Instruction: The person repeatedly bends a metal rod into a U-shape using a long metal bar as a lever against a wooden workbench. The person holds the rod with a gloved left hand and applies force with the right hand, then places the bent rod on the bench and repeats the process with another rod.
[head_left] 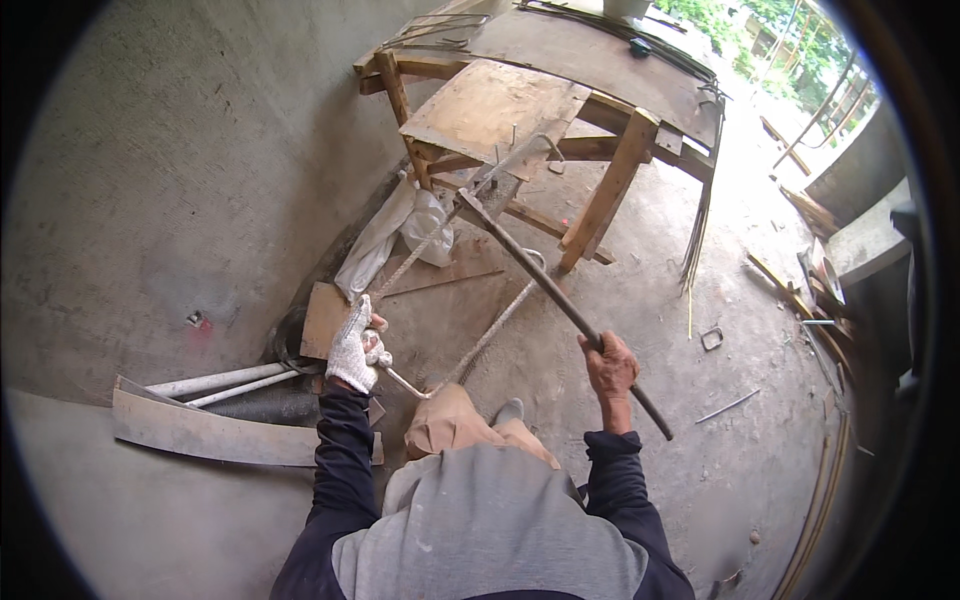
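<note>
Rebar [415, 254] runs slantwise from our gloved left hand [350, 352], closed around it, up and rightward to the wooden surface [495, 100], its far end seemingly hooked. Our bare right hand [610, 368] wraps the dark lever bar [545, 278], which slants from upper left to lower right. We judge this a bending step; the next move calls for steady leverage.
</note>
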